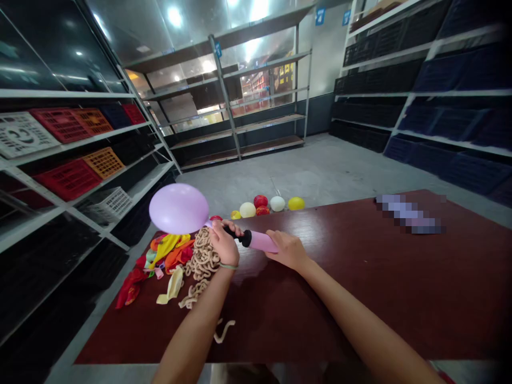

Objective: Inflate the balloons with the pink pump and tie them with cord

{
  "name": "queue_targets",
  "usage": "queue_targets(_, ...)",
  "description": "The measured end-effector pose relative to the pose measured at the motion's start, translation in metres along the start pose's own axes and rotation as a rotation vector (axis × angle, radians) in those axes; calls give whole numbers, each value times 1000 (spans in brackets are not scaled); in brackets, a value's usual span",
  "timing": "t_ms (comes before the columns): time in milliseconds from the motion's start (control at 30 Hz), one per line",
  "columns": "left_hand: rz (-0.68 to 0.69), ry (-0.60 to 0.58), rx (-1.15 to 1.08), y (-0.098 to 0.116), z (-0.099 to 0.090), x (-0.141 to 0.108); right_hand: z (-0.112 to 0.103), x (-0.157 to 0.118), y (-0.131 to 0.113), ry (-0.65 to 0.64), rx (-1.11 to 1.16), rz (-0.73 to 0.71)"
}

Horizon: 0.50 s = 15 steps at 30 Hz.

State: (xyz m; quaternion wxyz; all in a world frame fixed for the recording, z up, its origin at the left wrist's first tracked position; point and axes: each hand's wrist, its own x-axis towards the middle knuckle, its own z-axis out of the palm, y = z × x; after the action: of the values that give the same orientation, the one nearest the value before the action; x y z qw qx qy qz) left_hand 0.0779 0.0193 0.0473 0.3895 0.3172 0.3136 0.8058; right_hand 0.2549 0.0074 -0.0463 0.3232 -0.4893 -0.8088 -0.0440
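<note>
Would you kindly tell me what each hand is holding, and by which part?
The left hand pinches the lilac balloon at its neck, fingers at the pump's black end; the right hand grips the pink pump by its body.

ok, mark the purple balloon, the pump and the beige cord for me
Purple balloon (178, 209): head view, middle of its rounded side.
Pump (261, 241): head view, on the pink barrel.
Beige cord (204, 255): head view, on the heaped strands.
</note>
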Motion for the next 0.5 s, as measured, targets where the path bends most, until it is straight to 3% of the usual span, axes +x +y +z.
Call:
queue_targets(167, 59, -25, 66, 53, 4, 40, 6, 0, 1, 43, 18, 24)
queue_targets(267, 90, 44, 68, 61, 10, 51, 6, 0, -1, 37, 5, 52)
queue_targets(367, 69, 175, 35, 37, 12, 40, 4, -1, 0, 27, -29, 81)
queue_targets(500, -41, 181, 25, -15, 3, 7, 4, -3, 2, -12, -96, 44)
